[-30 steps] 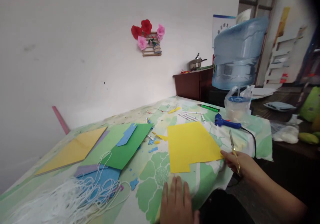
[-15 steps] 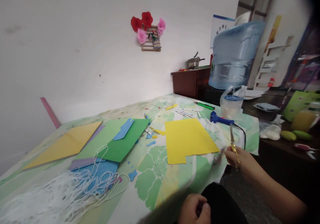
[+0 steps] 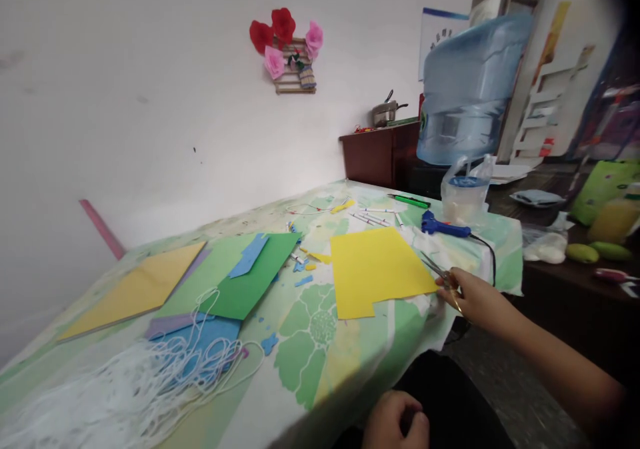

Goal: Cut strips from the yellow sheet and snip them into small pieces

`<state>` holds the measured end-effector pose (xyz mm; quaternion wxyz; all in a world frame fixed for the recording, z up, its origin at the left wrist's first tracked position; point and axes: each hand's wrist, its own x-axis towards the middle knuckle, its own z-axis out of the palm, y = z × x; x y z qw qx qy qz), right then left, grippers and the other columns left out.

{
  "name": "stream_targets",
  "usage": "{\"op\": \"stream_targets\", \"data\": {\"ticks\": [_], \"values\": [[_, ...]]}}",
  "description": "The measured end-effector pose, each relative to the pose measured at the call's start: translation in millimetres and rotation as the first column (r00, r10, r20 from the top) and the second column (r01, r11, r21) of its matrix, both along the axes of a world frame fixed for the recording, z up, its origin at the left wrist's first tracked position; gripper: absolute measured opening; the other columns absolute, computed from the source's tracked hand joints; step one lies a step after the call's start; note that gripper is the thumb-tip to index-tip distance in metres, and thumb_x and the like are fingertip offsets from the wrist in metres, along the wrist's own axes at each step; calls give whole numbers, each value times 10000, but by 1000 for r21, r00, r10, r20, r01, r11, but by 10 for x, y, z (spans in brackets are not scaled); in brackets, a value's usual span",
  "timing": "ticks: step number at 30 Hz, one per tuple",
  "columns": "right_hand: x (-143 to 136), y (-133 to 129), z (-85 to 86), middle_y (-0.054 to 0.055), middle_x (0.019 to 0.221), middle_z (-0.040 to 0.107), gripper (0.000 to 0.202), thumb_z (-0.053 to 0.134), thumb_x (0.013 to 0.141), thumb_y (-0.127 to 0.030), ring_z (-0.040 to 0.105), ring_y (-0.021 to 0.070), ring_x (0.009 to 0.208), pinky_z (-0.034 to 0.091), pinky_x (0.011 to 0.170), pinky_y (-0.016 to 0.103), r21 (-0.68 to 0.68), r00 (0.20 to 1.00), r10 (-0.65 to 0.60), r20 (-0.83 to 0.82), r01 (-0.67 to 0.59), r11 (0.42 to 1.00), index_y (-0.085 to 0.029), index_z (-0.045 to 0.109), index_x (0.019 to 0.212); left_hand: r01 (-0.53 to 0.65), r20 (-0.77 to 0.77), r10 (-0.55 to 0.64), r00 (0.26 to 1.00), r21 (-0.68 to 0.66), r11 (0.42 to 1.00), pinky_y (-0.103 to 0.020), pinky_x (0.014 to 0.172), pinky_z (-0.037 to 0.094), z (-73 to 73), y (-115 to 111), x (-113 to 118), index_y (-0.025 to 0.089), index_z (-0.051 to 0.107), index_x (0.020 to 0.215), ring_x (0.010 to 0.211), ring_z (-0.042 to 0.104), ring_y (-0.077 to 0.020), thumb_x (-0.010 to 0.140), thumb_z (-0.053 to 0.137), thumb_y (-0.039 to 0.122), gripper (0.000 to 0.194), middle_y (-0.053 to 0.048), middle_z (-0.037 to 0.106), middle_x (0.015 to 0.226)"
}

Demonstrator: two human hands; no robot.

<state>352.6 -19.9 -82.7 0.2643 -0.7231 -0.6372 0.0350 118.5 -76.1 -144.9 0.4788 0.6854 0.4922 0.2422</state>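
Note:
My right hand (image 3: 467, 293) is closed on gold-handled scissors (image 3: 434, 265) at the right edge of the table, their blades pointing up and left over the cloth. Its fingers are by the right corner of a yellow sheet (image 3: 377, 269), which has a notch cut in its lower edge. Low in the picture, my left hand (image 3: 396, 422) rests on my lap with curled fingers; whether anything is inside them is hidden. A blue glue gun (image 3: 445, 227) lies just beyond the scissors.
Green sheets (image 3: 260, 282), a blue piece (image 3: 249, 255), yellow boards (image 3: 145, 289) and white cord (image 3: 125, 389) lie on the left. Markers (image 3: 370, 218), a green cutter (image 3: 410, 201) and a bagged cup (image 3: 466, 199) stand or lie farther back.
My right hand has moved slightly left and up to the yellow sheet's corner. The scissors have swung from nearly upright to slanting left over the table. The view has shifted a little.

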Motion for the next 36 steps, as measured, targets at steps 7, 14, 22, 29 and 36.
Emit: {"op": "stream_targets", "data": {"ticks": [7,14,22,29,36], "values": [[-42,15,27,8,593,524,181,482,694,-292,491,155,533,341,472,243,1,998,45,34,-45,999,-214,342,610,-106,182,219,959,-486,868,-222,471,270,254,122,66,162,467,552,485,446,-96,644,394,162,118,19,477,498],[-49,56,92,38,659,523,102,509,678,-249,494,189,640,372,568,281,2,962,218,162,-221,975,-199,428,642,-63,233,222,947,-544,837,-214,453,254,334,57,111,161,472,538,453,429,-87,617,431,164,89,24,484,474],[-4,94,183,68,789,547,129,460,668,-127,497,205,759,383,660,299,-39,885,374,277,-378,925,-173,509,778,87,176,-54,983,-185,979,-240,558,334,457,16,-39,170,577,667,606,475,-134,666,434,218,151,-3,553,608],[-39,115,294,65,765,547,125,464,649,-106,491,198,732,374,637,291,-72,847,431,311,-431,899,-175,511,742,231,-176,-152,973,639,734,-338,641,384,777,71,-216,148,605,727,692,494,-203,637,475,169,159,-99,594,704],[-100,121,305,31,623,507,158,393,713,-107,450,175,631,339,571,272,-57,740,513,436,-546,836,-198,476,614,171,-247,41,968,769,616,-372,652,384,921,305,-302,142,575,729,718,493,-220,681,442,167,143,-98,567,707]]}}
